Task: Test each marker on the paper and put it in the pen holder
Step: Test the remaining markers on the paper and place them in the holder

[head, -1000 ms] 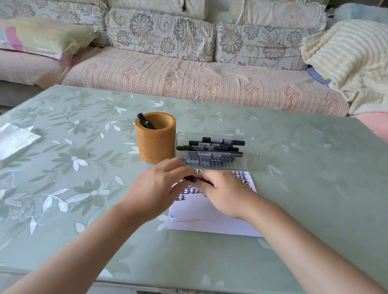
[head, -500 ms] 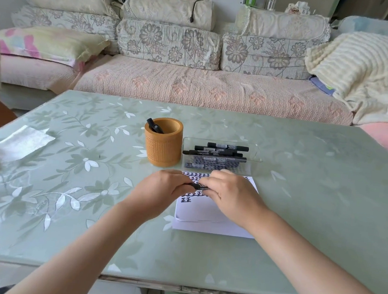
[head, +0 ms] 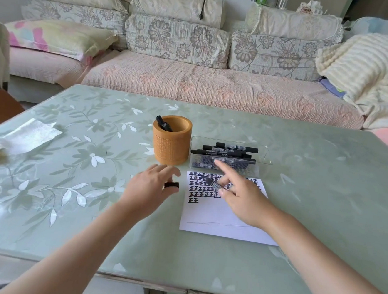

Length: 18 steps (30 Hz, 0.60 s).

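Observation:
A white paper [head: 214, 217] with rows of black test marks lies on the table. My right hand [head: 238, 196] holds an uncapped black marker [head: 211, 183] over the marks, index finger stretched out. My left hand [head: 151, 187], left of the paper, pinches the marker's black cap [head: 171, 185]. Behind the hands stands an orange pen holder [head: 170, 144] with one black marker [head: 163, 123] in it. To its right a clear tray [head: 264, 153] holds several black markers [head: 225, 151].
The green glass-topped table [head: 313, 205] has a floral pattern. A crumpled white tissue [head: 28, 134] lies at the left edge. A sofa [head: 194, 80] with cushions and a cream blanket [head: 373, 74] runs behind the table.
My hands have pulled apart: the cap came off the marker and went left with my left hand. The marker stays in my right hand over the paper.

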Each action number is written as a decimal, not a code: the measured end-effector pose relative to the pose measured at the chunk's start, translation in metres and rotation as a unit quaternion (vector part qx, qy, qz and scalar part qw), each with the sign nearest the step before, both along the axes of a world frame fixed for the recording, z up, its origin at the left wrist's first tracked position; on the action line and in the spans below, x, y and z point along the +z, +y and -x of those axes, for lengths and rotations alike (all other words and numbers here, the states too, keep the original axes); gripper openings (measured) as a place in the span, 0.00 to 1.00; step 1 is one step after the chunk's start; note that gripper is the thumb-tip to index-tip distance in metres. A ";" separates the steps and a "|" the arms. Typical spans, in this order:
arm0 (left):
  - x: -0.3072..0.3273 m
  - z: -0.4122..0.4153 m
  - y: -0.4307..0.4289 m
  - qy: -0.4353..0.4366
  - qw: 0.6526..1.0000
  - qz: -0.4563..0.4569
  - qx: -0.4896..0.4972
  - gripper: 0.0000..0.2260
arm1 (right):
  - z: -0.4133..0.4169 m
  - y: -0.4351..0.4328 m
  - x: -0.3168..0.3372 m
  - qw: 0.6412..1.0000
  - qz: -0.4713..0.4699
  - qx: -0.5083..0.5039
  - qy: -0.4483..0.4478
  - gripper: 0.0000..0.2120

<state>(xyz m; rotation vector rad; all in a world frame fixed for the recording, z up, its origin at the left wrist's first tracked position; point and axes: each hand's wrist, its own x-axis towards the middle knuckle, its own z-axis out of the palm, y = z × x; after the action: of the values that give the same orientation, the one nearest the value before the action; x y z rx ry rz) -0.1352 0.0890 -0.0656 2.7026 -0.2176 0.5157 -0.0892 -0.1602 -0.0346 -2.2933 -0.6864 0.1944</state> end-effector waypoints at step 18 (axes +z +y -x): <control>-0.010 0.020 -0.026 -0.045 0.990 0.029 -0.128 0.07 | 0.005 0.011 -0.007 0.968 -0.230 -0.005 0.096 0.02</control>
<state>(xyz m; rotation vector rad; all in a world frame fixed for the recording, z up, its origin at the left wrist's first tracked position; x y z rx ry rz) -0.1547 0.0634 -0.0759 2.5461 -0.5567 0.5577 -0.0945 -0.1492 -0.0417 -1.8070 -0.5514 0.2217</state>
